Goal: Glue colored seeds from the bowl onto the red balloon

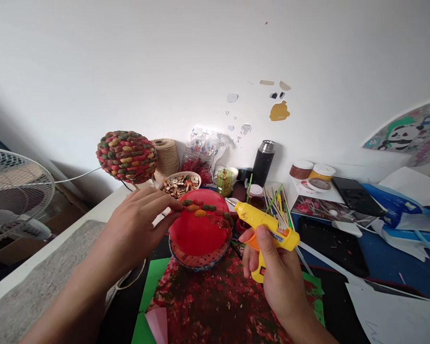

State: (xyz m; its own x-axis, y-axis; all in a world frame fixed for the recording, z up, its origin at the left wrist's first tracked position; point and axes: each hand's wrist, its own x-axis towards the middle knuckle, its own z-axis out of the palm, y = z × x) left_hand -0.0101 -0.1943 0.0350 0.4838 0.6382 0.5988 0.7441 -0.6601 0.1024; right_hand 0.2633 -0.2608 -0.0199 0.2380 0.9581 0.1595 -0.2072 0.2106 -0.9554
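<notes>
A red balloon (197,234) sits in a woven basket (200,263). A band of small oval pieces like nut shells (200,213), painted green, orange, yellow and red, runs across the balloon's upper part. My left hand (139,217) is closed in a pinch at the left end of that band, fingertips against the balloon's edge; whatever is between them is too small to make out. In my right hand (275,267) is a yellow hot glue gun (263,222), its nozzle pointing left toward the balloon, apart from it. One finger lies at the orange trigger.
Behind the balloon stand a bowl of shell pieces (182,183), a twine spool (166,160), and a black flask (263,162). A shell-covered ball (126,156) stands at left, near a fan (17,191). Paint jars (322,172) and a phone (356,196) lie right. A paint-stained sheet (215,306) lies in front.
</notes>
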